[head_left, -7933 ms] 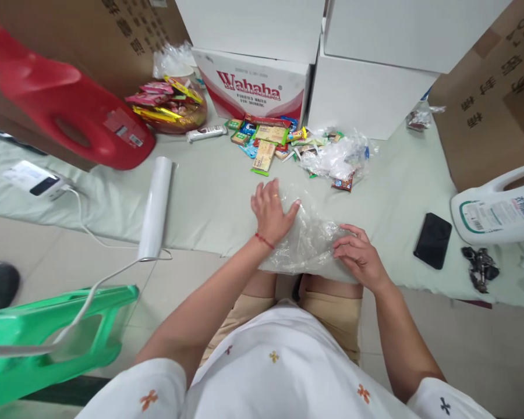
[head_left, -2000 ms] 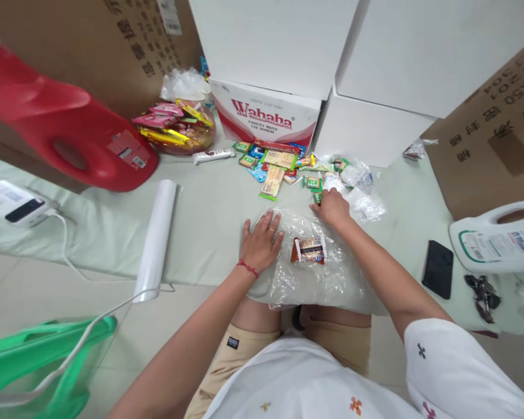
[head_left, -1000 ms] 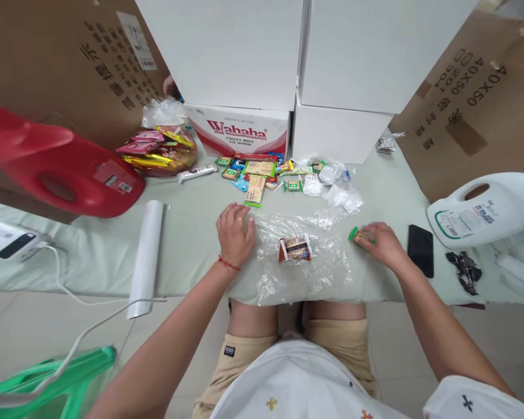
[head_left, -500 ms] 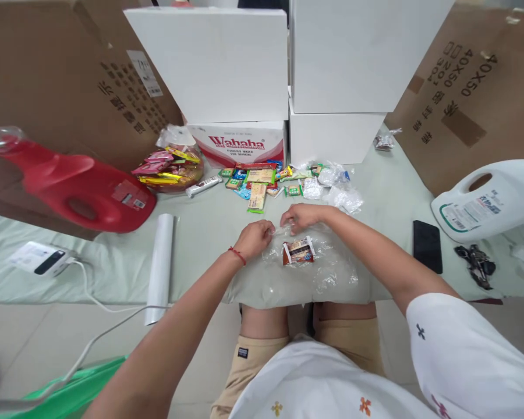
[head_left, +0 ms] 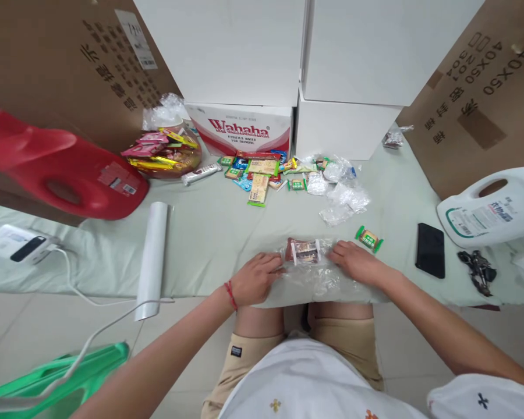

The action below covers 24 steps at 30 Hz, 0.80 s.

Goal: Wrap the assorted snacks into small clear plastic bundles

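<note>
A snack in a brown and white wrapper (head_left: 304,252) lies on a sheet of clear plastic film (head_left: 327,282) near the table's front edge. The film looks gathered close around it. My left hand (head_left: 259,276) is closed on the film's left side, just beside the snack, its fingers bent and together. On the other side, my right hand (head_left: 356,262) has its fingertips closed on the film's right edge; part of that grip is hidden. A green-ended wrapped biscuit (head_left: 369,239) lies just beyond my right hand.
Several wrapped snacks (head_left: 258,189) and crumpled clear plastic (head_left: 347,198) lie before the Wahaha box (head_left: 244,131). Left are a red jug (head_left: 70,169), a snack bag (head_left: 161,154), a white roll (head_left: 152,262) and a cabled power bank (head_left: 20,247). Right: phone (head_left: 430,250), white jug (head_left: 498,203).
Both hands came nearer my body and moved apart, from the film's far edge to its two sides. The snack has turned over or shifted. The green-ended biscuit, hidden earlier, now shows.
</note>
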Motion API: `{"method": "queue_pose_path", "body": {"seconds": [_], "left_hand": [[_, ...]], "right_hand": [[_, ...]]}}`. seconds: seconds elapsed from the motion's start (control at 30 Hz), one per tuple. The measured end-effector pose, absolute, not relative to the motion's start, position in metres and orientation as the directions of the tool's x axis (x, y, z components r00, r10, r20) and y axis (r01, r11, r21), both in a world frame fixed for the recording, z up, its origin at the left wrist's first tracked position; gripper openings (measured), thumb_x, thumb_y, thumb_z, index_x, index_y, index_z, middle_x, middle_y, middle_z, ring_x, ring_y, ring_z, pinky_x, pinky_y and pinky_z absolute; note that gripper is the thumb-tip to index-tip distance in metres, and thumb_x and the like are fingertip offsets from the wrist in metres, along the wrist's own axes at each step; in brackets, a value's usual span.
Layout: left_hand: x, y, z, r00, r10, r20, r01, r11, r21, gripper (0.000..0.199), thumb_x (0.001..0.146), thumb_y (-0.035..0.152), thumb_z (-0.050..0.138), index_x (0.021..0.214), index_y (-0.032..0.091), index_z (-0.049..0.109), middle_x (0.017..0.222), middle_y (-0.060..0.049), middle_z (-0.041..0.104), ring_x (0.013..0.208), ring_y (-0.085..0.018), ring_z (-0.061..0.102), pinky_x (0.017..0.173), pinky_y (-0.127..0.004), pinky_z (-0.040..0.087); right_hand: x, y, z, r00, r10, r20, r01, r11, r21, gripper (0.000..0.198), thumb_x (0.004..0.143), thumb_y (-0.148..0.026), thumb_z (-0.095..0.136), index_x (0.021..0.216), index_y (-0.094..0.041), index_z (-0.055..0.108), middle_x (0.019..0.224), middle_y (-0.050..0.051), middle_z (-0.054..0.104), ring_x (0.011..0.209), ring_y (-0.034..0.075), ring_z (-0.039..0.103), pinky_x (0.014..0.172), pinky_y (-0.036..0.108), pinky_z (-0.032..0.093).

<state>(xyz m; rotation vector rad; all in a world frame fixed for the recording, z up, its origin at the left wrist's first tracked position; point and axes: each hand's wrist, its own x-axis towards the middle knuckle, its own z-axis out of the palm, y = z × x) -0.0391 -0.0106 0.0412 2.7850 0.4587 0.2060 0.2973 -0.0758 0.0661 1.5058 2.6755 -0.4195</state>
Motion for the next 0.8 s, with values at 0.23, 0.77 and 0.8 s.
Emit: {"method": "queue_pose_path", "body": {"seconds": [0.23,0.77,0.8], "left_hand": [[-0.051,-0.026,0.025,0.903,0.392,0.176,0.269,-0.836,0.479,0.063,0.08,0.03,0.064,0.14,0.02,0.051,0.14,-0.019,0.055,0.128,-0.033,0.052,0.107,-0.051,0.039],[-0.004,-0.03,0.007,0.277,0.953,0.123,0.786,-0.298,0.542,0.02,0.093,0.029,0.052,0.101,0.02,0.069,0.092,-0.009,0.072,0.097,-0.028,0.064,0.096,-0.049,0.047],[0.0,-0.03,0.008,0.204,0.971,0.126,0.824,-0.24,0.513,0.023,0.091,0.03,0.055,0.106,0.019,0.068,0.095,-0.011,0.071,0.1,-0.031,0.062,0.093,-0.05,0.047]], "right_hand": [[0.311,-0.139,0.058,-0.482,0.874,0.068,0.753,0.453,-0.478,0.06,0.09,-0.034,0.067,0.147,-0.026,0.05,0.146,0.015,0.052,0.138,0.033,0.043,0.114,0.058,0.036],[0.289,-0.034,0.051,0.027,0.99,-0.142,0.906,-0.085,-0.416,0.023,0.1,-0.034,0.049,0.088,-0.02,0.063,0.082,0.003,0.065,0.076,0.019,0.058,0.066,0.027,0.038],[0.287,-0.03,0.05,0.027,0.99,-0.137,0.941,-0.072,-0.33,0.019,0.099,-0.031,0.05,0.092,-0.02,0.064,0.09,0.006,0.066,0.083,0.021,0.059,0.068,0.028,0.038]]}}
